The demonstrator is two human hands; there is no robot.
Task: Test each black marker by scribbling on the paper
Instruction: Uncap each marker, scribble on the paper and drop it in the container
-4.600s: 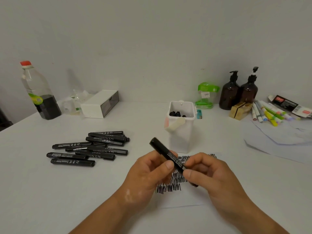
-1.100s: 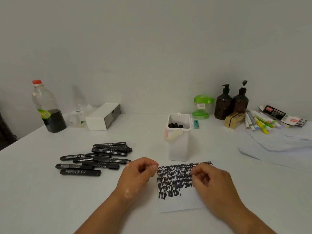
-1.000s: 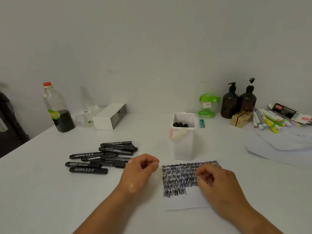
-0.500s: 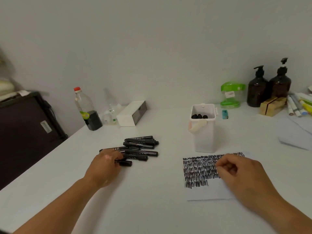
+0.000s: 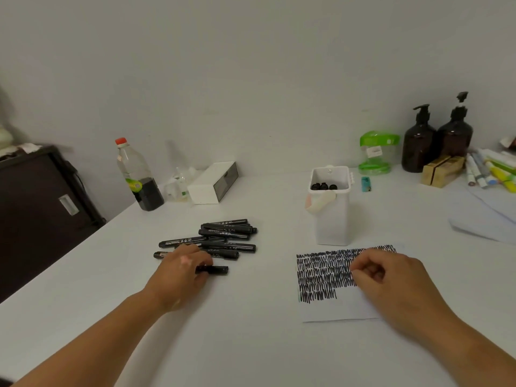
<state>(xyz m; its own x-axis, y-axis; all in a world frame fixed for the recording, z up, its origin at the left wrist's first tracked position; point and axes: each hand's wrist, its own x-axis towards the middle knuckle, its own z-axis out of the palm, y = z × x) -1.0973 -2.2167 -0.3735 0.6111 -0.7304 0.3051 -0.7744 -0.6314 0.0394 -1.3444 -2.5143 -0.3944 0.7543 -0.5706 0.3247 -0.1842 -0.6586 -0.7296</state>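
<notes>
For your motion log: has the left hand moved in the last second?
Yes: left hand went leftward, away from the paper, onto a black marker.

Both arms are bare and reach forward over the table. The left arm (image 5: pixel 97 339) comes in from the bottom left corner and stretches far out, nearly straight. The left hand (image 5: pixel 183 270) is palm down with its back up. Its fingers curl over one black marker (image 5: pixel 216 270) and the thumb sits on the near side of it, so only one end of the marker sticks out. The right arm (image 5: pixel 460 350) comes in from the bottom right corner. The right hand (image 5: pixel 391 277) rests on the paper (image 5: pixel 335 311), back up, with its fingers loosely tucked in and the thumb near the first finger. It holds nothing. The two hands are well apart.
</notes>
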